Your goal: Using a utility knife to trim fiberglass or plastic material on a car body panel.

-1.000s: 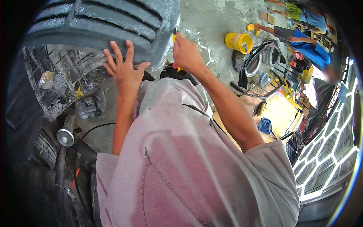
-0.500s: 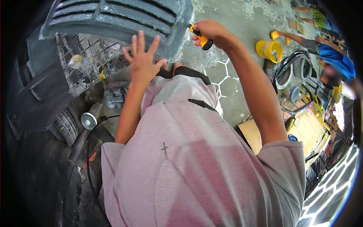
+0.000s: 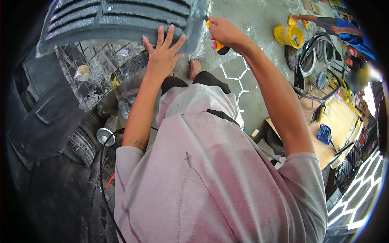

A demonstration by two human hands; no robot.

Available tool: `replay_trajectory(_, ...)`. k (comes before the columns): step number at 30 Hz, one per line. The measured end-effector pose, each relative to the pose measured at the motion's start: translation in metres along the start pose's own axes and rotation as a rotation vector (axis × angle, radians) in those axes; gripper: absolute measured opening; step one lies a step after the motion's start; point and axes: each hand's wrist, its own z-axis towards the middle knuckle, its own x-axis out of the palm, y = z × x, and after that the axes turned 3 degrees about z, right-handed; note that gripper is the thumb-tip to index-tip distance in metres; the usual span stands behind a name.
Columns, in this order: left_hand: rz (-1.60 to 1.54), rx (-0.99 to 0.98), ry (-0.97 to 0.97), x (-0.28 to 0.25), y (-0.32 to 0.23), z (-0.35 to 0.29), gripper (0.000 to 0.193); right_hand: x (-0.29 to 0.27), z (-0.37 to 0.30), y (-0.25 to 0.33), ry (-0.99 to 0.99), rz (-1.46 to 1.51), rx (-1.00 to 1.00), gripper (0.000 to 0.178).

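A grey moulded panel (image 3: 125, 31) with several long slots and rough, fibrous edges fills the far left; its far part runs out of view. My left hand (image 3: 163, 56) is open, fingers spread over the panel's near edge; whether the palm presses on it I cannot tell. My right hand (image 3: 227, 34) is closed around a yellow and black utility knife (image 3: 222, 49) beside the panel's right edge. The knife's front end points away from me at that edge, and its blade is too small to make out.
Below the panel stands a metal grid rack (image 3: 87, 87) with stringy scraps. A lamp-like metal cone (image 3: 106, 136), a cable and a tyre (image 3: 83, 146) lie at left. At right are a yellow bucket (image 3: 288, 36), more tyres (image 3: 324, 50), a board (image 3: 338, 117) and a crouching person in blue (image 3: 356, 38).
My right hand has shifted slightly nearer along the panel's right edge with the knife. My left hand has moved right, its fingers now over the panel's near edge. The view has shifted a little.
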Motion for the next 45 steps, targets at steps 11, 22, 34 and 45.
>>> replay_trajectory(11,-0.104,0.019,-0.066,0.007,0.001,0.000,0.060,0.039,-0.035,0.003,-0.134,-0.050,0.087,0.050)
replay_trajectory(22,-0.096,0.016,-0.072,0.006,0.001,0.003,0.060,0.088,-0.056,-0.040,-0.319,-0.369,-0.066,0.048)
replay_trajectory(34,-0.167,0.065,-0.035,-0.005,0.008,-0.003,0.064,0.064,-0.055,-0.027,-0.256,-0.407,-0.015,0.039)
replay_trajectory(45,-0.050,0.041,-0.006,0.000,0.007,0.000,0.059,0.098,-0.060,-0.029,-0.412,-0.576,-0.068,0.029)
